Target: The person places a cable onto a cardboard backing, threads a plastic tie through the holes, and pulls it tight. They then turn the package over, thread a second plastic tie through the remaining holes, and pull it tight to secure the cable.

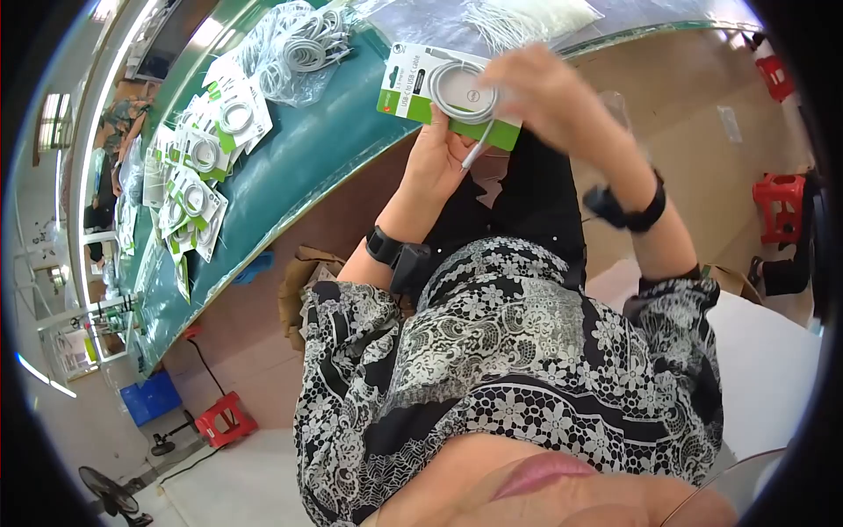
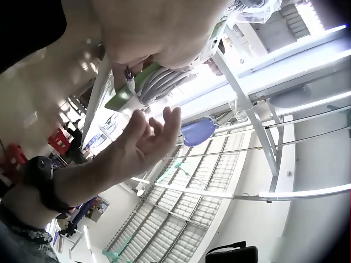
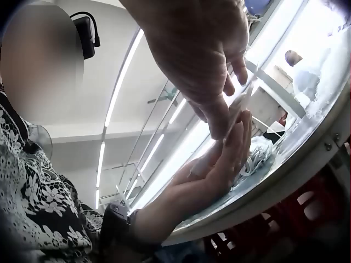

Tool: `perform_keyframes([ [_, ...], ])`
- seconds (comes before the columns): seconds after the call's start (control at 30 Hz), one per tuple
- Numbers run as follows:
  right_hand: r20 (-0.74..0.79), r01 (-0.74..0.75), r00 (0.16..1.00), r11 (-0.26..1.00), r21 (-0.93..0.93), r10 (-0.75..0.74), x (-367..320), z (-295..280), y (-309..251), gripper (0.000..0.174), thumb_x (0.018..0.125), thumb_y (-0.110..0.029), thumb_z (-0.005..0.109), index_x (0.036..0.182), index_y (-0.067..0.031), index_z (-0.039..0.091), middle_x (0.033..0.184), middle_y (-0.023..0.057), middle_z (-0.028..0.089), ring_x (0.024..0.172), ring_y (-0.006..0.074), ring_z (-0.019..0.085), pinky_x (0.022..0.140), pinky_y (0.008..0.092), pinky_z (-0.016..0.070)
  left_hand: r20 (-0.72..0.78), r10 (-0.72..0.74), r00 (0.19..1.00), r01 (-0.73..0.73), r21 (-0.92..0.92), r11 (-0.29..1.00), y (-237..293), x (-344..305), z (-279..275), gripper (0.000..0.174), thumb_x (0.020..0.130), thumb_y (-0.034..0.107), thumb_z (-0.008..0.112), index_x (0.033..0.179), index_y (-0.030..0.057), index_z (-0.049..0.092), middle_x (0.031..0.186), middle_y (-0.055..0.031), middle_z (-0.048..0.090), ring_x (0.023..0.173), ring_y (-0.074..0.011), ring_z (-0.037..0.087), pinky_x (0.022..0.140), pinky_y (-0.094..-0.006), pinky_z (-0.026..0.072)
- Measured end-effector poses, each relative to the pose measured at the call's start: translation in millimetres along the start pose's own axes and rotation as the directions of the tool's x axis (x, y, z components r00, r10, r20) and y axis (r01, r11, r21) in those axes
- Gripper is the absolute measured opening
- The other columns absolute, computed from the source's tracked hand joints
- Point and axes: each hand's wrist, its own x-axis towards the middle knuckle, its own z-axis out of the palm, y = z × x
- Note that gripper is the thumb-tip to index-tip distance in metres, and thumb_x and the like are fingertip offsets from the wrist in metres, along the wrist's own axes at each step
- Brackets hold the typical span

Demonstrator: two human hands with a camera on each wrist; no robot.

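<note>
Two-handed at the edge of a green table (image 1: 329,149), with a white-and-green printed card (image 1: 402,86) held up just in front of it. Grips the card in the left hand (image 1: 428,165), thumb pressed to the front and fingers behind, pinching its lower side. Carries on the card's face a coiled white cable (image 1: 434,92), beside lettering that reads USB-C to USB-C cable, with a connector end (image 1: 469,159) hanging below the coil near the left fingers. Keeps to the card's other end with the right hand (image 1: 549,98), blurred by motion in the head view; seen from the left wrist with fingers loosely bent, slightly apart and around nothing. Too unclear to tell from the right wrist whether touching the card. Spread across the table to the left, a pile of carded cables (image 1: 248,104), overlapping; near it, a bundle of loose coiled cables (image 1: 307,51) on clear plastic. Set beyond the card, a bunch of thin white strands (image 1: 505,26). Down on the floor, red stools (image 1: 779,209), a blue bin (image 1: 151,400) and a black fan (image 1: 110,492).
</note>
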Motion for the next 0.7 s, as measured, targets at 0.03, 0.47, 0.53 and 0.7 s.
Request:
perform_keyframes([
  [0.03,0.139,0.04,0.99,0.999,-0.02,-0.037,-14.6,5.6,-9.8,0.034,0.073,-0.011,0.07,0.106,-0.0098,0.062,0.094,0.0063,0.062,0.091,0.028,0.056,0.084,0.0363,0.0458,0.011,-0.005,1.0,0.005,0.018,1.0,-3.2,-1.1,-3.3,0.047,0.101,0.038,0.035,0.134,0.0046,0.038,0.128,-0.0132,0.053,0.111,-0.0281,0.058,0.096,-0.0446,0.0491],
  [0.47,0.235,0.087,0.968,0.996,0.02,-0.089,-41.1,17.4,-20.9,0.02,0.075,-0.012,0.062,0.095,-0.0121,0.06,0.102,0.0,0.056,0.097,0.0214,0.052,0.083,0.035,0.0431,0.035,-0.187,0.982,0.185,0.048,0.982,-13.2,-3.5,-24.7,0.042,0.098,0.032,0.047,0.13,0.0039,0.042,0.12,-0.0132,0.058,0.106,-0.0269,0.061,0.087,-0.0427,0.0531],
  [0.53,0.219,0.063,0.974,0.998,0.004,-0.063,-45.3,20.8,-19.9,0.019,0.076,-0.013,0.06,0.095,-0.0123,0.06,0.101,-0.0006,0.055,0.096,0.0206,0.052,0.083,0.0349,0.0431,-0.014,-0.161,0.987,0.161,0.095,0.982,-13.4,1.5,-32.8,0.041,0.098,0.028,0.05,0.129,0.0036,0.043,0.119,-0.0128,0.059,0.105,-0.0271,0.061,0.087,-0.0426,0.0533],
  [0.7,0.152,0.156,0.976,0.988,0.004,-0.155,-56.4,22.7,-28.1,0.02,0.074,-0.014,0.06,0.093,-0.0122,0.059,0.098,-0.0005,0.054,0.096,0.0191,0.052,0.085,0.0348,0.0435,0.135,-0.153,0.979,0.162,-0.06,0.985,-7.5,-7.0,-13.2,0.037,0.095,0.019,0.056,0.127,0.0043,0.045,0.119,-0.0121,0.059,0.104,-0.0257,0.062,0.087,-0.0423,0.0531],
])
